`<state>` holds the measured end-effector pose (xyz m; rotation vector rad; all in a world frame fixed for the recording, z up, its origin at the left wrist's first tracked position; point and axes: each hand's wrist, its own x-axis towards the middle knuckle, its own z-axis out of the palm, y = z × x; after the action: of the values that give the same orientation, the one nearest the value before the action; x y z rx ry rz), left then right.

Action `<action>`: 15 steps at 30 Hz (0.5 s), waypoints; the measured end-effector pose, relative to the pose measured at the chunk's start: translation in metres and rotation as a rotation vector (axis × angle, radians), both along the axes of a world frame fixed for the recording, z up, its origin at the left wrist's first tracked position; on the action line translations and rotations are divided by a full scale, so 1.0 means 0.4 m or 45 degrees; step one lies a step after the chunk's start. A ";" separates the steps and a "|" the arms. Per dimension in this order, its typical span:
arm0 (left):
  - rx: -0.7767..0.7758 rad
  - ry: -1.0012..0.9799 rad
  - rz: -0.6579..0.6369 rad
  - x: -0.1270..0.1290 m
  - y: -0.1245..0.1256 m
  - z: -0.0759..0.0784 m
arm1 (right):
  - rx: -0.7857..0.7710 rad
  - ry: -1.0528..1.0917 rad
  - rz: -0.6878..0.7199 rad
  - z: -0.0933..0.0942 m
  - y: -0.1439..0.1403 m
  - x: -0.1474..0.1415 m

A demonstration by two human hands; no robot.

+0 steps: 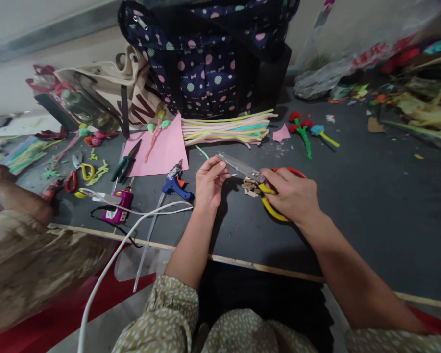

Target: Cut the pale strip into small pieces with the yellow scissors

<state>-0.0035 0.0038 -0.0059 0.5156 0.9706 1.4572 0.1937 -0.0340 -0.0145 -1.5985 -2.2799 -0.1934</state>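
Note:
My left hand (pixel 209 184) is closed in a pinch on a thin pale-green pipe cleaner (pixel 202 151), whose end sticks out above the fingers. My right hand (pixel 292 192) grips a pair of scissors (pixel 242 167) by its red and yellow handles. The blades point left, their tips reaching my left fingertips. Whether the blades touch the pipe cleaner is hidden by the fingers. Below the blades lies a small pile of short brownish pieces (pixel 250 187). A blue glue gun (pixel 176 186) rests just left of my left hand.
Behind my hands lies a bundle of pastel pipe cleaners (pixel 228 128), beside pink paper (pixel 158 147). Red pipe-cleaner flowers (pixel 301 125) are farther right. Pliers (pixel 127 162) and a purple power adapter (pixel 119 206) are left. A white cable (pixel 113 255) crosses the table edge. Another person's arm (pixel 18 196) is far left.

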 end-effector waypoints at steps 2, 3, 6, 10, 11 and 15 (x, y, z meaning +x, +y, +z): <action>-0.010 0.012 0.004 -0.001 0.000 0.000 | -0.006 0.009 0.007 0.001 -0.001 0.000; -0.014 0.014 0.006 -0.001 0.001 -0.001 | -0.008 0.015 0.011 0.001 -0.001 0.000; -0.016 0.018 0.000 -0.002 0.002 -0.003 | -0.019 0.017 0.031 0.001 -0.002 0.001; -0.018 0.007 -0.018 -0.003 0.002 -0.003 | -0.007 0.030 0.047 -0.003 0.000 0.004; -0.029 0.003 -0.020 -0.002 0.002 -0.002 | 0.004 0.045 0.042 -0.003 0.001 0.006; -0.068 -0.004 -0.021 -0.002 0.003 0.001 | 0.019 0.060 -0.059 0.003 0.008 0.015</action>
<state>-0.0041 0.0052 -0.0054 0.4815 0.9981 1.4137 0.1995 -0.0309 -0.0133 -1.6322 -2.2026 -0.1827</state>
